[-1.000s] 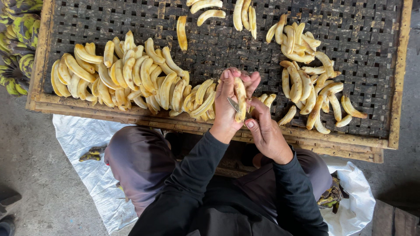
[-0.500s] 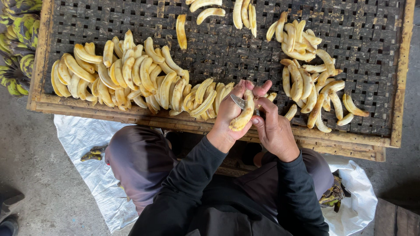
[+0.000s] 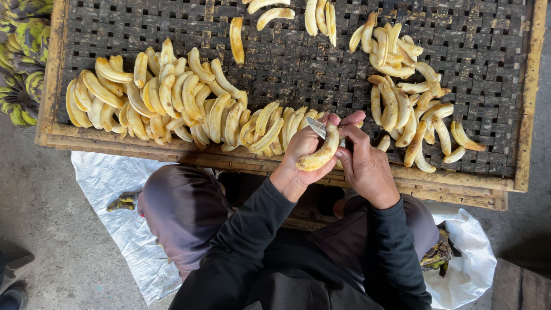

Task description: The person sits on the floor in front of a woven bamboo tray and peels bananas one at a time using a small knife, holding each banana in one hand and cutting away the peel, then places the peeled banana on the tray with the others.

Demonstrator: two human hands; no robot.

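Observation:
My left hand (image 3: 299, 154) grips a peeled yellow banana (image 3: 321, 155) over the near edge of the woven tray (image 3: 287, 63). My right hand (image 3: 360, 163) holds a small knife (image 3: 316, 127), its blade resting on the top of the banana. A long heap of peeled bananas (image 3: 172, 97) lies on the tray to the left of my hands. A second heap of peeled bananas (image 3: 407, 97) lies to the right.
The tray has a wooden frame (image 3: 172, 150). Unpeeled green-yellow bananas (image 3: 20, 63) are piled at the far left. White plastic sheets (image 3: 109, 201) lie on the concrete floor with banana peels (image 3: 123, 201), and more peels (image 3: 439, 252) lie on the right.
The banana has turned from upright to lying across my left hand. The knife blade has come into view at its top end.

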